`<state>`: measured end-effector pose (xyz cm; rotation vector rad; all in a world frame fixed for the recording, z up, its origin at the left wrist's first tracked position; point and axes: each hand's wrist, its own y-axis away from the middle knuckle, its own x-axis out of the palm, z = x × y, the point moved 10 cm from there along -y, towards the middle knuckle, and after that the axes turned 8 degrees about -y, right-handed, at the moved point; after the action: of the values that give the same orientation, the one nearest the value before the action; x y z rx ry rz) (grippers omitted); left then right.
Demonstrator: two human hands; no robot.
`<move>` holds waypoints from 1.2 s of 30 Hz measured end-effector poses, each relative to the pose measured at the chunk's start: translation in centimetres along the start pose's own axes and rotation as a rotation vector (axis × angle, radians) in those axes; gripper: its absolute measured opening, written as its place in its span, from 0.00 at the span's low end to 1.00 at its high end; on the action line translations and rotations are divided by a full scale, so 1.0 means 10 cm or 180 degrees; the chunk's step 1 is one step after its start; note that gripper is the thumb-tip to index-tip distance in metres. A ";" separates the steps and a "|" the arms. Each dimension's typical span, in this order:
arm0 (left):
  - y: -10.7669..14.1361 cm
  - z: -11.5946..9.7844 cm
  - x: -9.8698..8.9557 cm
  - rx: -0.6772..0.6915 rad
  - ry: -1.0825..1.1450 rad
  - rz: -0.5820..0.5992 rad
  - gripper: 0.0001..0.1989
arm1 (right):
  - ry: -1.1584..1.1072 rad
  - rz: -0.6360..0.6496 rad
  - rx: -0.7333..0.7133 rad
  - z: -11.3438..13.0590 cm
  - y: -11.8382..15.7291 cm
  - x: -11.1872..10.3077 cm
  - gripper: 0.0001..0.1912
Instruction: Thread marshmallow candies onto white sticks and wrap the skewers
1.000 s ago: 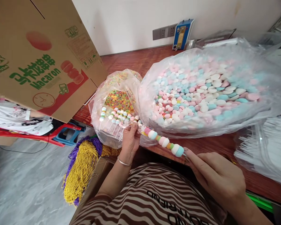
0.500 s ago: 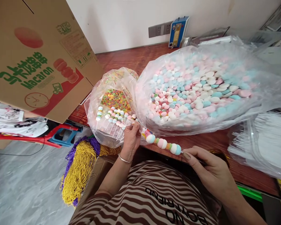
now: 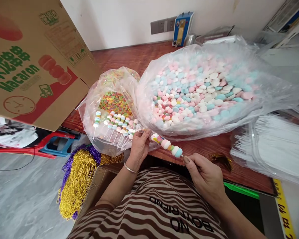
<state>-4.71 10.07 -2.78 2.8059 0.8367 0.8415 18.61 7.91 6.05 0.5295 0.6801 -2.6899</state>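
A candy skewer (image 3: 165, 144) of pink, white, blue, green and orange pieces runs between my hands. Its far end sits inside a small clear wrapper (image 3: 155, 137) with a colourful print. My left hand (image 3: 140, 143) pinches this wrapper between thumb and fingers. My right hand (image 3: 205, 174) is closed on the skewer's stick, just past the blue end piece. Several finished skewers (image 3: 117, 123) lie on an open clear bag (image 3: 89, 109) of small ring-shaped candies (image 3: 116, 103), left of my left hand.
A large clear bag (image 3: 149, 76) of pastel candies fills the table's (image 3: 119, 54) middle. White sticks (image 3: 279, 146) in plastic lie right. A cardboard box (image 3: 62, 43) stands left, with gold and purple bead strands (image 3: 77, 182) below. A blue device (image 3: 183, 29) stands by the wall.
My right hand has moved left with the skewer, closer to my left hand. The wrapper now covers the skewer's first blue and white piece. The camera view has shifted right.
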 end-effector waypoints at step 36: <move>0.30 0.22 0.55 -0.0733 0.0903 0.0246 0.09 | -0.1566 0.0328 0.1374 -0.46 0.24 0.58 0.15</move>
<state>1.73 10.59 -1.31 2.5683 0.6176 1.2809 15.65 7.00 -1.10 -0.0183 -0.0609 -2.7073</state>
